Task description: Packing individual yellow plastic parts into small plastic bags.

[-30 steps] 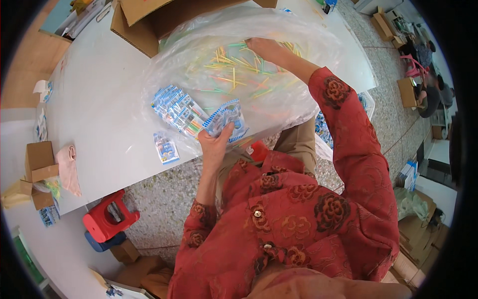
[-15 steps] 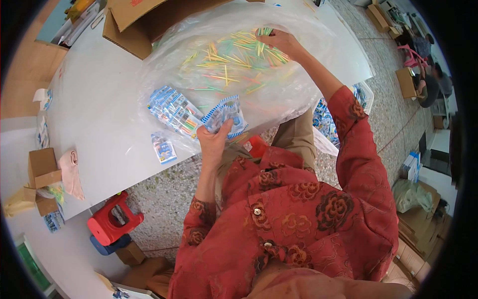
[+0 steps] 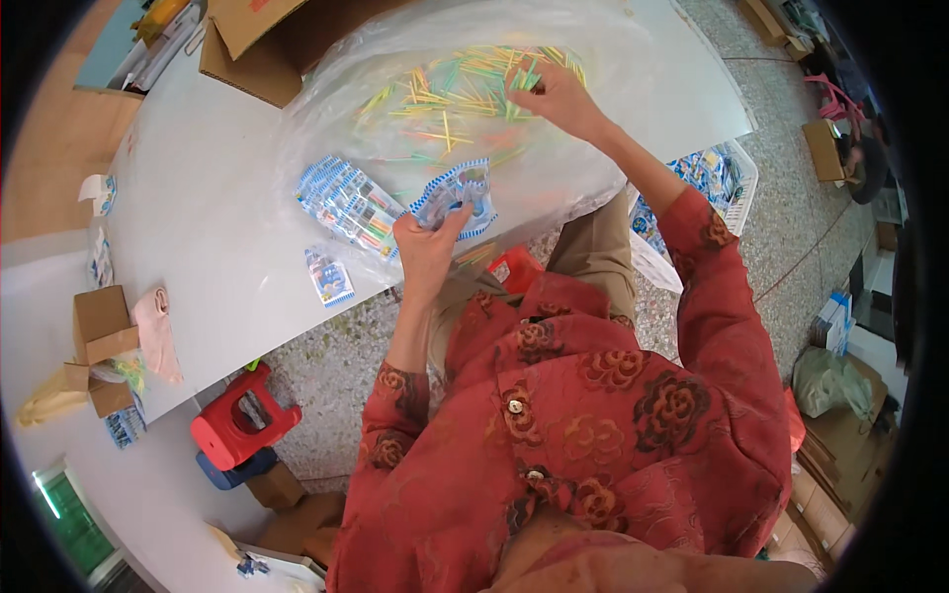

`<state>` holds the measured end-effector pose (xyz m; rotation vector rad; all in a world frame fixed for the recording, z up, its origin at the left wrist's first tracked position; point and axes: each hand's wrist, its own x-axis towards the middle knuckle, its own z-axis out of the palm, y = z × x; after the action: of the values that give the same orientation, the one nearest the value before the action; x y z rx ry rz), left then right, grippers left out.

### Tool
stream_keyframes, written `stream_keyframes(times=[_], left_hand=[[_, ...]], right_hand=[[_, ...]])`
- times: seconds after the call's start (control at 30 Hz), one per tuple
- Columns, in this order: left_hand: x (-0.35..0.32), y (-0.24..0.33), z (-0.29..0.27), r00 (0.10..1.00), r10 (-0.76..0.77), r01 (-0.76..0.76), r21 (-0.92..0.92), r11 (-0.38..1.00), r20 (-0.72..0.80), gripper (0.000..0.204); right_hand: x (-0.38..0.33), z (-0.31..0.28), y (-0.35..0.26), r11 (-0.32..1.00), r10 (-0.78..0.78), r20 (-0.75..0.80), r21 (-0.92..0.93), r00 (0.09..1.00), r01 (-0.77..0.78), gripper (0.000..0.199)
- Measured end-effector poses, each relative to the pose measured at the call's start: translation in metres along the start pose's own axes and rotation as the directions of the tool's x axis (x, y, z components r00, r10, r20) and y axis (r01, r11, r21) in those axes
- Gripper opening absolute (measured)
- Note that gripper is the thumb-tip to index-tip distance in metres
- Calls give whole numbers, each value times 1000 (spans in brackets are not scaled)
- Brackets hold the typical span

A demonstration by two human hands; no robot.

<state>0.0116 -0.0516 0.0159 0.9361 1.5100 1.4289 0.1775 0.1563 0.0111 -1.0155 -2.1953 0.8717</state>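
My left hand (image 3: pixel 425 249) is closed on a small blue-and-white plastic packet (image 3: pixel 478 194), its thumb pressed across the front. Just left of that hand lies an overlapping row of similar blue-and-white packets (image 3: pixel 341 203), some with coloured sticks showing through. One more packet (image 3: pixel 328 277) rests alone near the table edge. Farther away, my right hand (image 3: pixel 565 104) pinches a small bunch of thin green and yellow plastic sticks (image 3: pixel 524 79). Beneath and beside it, loose sticks (image 3: pixel 445 97) in yellow, green and orange are scattered on a clear plastic sheet or bag (image 3: pixel 381 133).
An opened cardboard box (image 3: pixel 247 69) stands at the far left on the white table (image 3: pixel 213 217). Right of my legs, a white basket (image 3: pixel 746 183) holds many blue packets. A red stool (image 3: pixel 232 425) is on the floor at lower left. Another person sits at far right.
My right hand has drawn slightly toward me, with the sticks in its fingers. My left hand keeps its hold on the packet. The whole view has shifted a little.
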Motion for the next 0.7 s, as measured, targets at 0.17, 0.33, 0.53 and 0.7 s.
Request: stream_keyframes(times=[0.17, 0.33, 0.53, 0.7], left_hand=[[4, 1, 11, 999, 39, -39, -19, 999, 6, 14], [7, -2, 14, 999, 30, -28, -47, 999, 30, 17], [6, 2, 19, 997, 55, -52, -62, 997, 46, 17], [5, 4, 18, 997, 65, -63, -27, 998, 49, 16]], right_hand=[[-19, -38, -74, 819, -31, 89, 573, 996, -25, 11], [-33, -35, -94, 712, -73, 140, 700, 987, -47, 10], [-37, -28, -86, 699, 15, 282, 683, 959, -212, 9], [-39, -27, -89, 772, 23, 280, 605, 960, -196, 8]])
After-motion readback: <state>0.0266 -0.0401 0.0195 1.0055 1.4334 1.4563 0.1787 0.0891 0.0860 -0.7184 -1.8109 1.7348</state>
